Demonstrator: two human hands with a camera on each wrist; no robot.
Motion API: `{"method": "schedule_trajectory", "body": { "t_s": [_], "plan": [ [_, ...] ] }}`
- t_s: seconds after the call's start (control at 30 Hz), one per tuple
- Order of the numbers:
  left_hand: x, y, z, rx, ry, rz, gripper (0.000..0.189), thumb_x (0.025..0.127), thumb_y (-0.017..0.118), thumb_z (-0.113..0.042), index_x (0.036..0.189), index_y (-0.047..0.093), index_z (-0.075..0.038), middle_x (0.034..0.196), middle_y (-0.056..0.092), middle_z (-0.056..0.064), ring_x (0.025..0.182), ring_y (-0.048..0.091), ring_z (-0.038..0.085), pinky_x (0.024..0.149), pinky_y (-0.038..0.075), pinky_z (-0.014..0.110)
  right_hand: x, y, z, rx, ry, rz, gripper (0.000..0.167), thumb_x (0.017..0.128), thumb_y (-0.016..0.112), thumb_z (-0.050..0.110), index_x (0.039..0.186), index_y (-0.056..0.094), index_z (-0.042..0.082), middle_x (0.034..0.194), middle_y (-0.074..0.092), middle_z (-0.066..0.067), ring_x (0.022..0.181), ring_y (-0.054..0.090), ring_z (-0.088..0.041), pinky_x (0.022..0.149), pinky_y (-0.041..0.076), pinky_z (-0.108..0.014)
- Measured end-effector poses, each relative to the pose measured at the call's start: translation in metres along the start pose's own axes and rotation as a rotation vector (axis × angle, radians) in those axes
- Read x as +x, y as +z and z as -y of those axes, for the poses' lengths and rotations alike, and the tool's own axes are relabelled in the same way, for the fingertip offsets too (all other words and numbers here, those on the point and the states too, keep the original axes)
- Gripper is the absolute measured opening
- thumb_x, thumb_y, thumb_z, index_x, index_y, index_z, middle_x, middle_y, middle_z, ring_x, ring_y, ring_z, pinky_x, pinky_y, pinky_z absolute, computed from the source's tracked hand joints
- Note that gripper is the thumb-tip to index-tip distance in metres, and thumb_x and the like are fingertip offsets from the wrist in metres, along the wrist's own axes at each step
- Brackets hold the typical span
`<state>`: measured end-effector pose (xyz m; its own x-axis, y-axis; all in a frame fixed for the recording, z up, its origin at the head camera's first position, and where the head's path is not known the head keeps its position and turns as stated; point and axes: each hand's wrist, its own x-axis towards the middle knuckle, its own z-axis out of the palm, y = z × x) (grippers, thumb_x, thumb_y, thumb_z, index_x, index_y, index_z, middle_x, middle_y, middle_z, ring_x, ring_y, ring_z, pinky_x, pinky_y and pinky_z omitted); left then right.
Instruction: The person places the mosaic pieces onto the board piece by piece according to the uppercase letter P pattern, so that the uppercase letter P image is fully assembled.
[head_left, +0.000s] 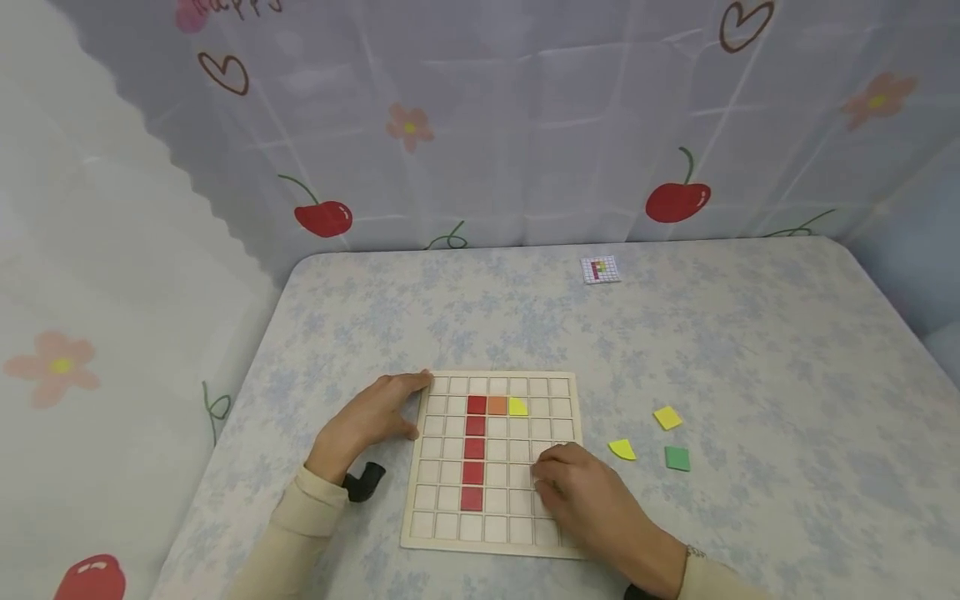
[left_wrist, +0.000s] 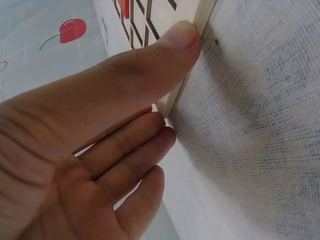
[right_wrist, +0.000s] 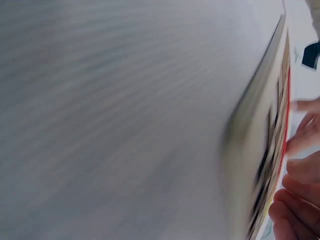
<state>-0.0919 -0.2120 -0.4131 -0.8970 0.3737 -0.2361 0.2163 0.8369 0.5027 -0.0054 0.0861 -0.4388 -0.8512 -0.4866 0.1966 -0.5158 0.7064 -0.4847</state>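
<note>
A pale wooden grid board (head_left: 496, 527) lies flat on the table. A column of several red square tiles (head_left: 474, 448) fills part of it. An orange square (head_left: 497, 405) and a yellow quarter-circle tile (head_left: 517, 407) continue rightward from the column's top. My left hand (head_left: 372, 418) rests at the board's upper left edge, its thumb (left_wrist: 180, 37) touching the rim and its fingers extended. Over the board's lower right cells is my right hand (head_left: 588, 496), fingers loosely bent with no tile showing between them. The right wrist view shows those fingertips (right_wrist: 295, 205) beside the board.
Right of the board lie a yellow square tile (head_left: 667, 418), a second yellow quarter-circle tile (head_left: 622, 450) and a green square tile (head_left: 677, 459). A small pattern card (head_left: 600, 269) is near the table's back edge. Behind hangs a printed curtain (head_left: 510, 125).
</note>
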Motion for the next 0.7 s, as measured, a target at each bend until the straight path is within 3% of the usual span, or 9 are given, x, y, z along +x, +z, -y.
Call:
{"method": "schedule_trajectory", "body": {
  "t_s": [0.37,0.7],
  "plan": [
    [-0.001,-0.001,-0.002,-0.001,0.000,0.003,0.083,0.072,0.085,0.002,0.145,0.045,0.004,0.149,0.043,0.020,0.135,0.043,0.035,0.105,0.046,0.045,-0.025,-0.028,-0.039,-0.069,0.195,-0.063,0.021,0.078,0.081,0.005,0.097,0.077,0.011,0.102,0.068,0.002,0.097,0.065,-0.016,0.076,0.058,-0.031],
    [-0.001,-0.001,-0.003,0.002,-0.012,0.005,0.082,0.073,0.084,0.001,0.146,0.045,0.003,0.150,0.042,0.019,0.136,0.043,0.035,0.105,0.046,0.046,-0.034,-0.062,-0.071,-0.106,0.308,-0.073,0.023,0.079,0.082,0.007,0.101,0.076,0.004,0.106,0.068,-0.013,0.098,0.065,-0.035,0.076,0.058,-0.050]
  ]
}}
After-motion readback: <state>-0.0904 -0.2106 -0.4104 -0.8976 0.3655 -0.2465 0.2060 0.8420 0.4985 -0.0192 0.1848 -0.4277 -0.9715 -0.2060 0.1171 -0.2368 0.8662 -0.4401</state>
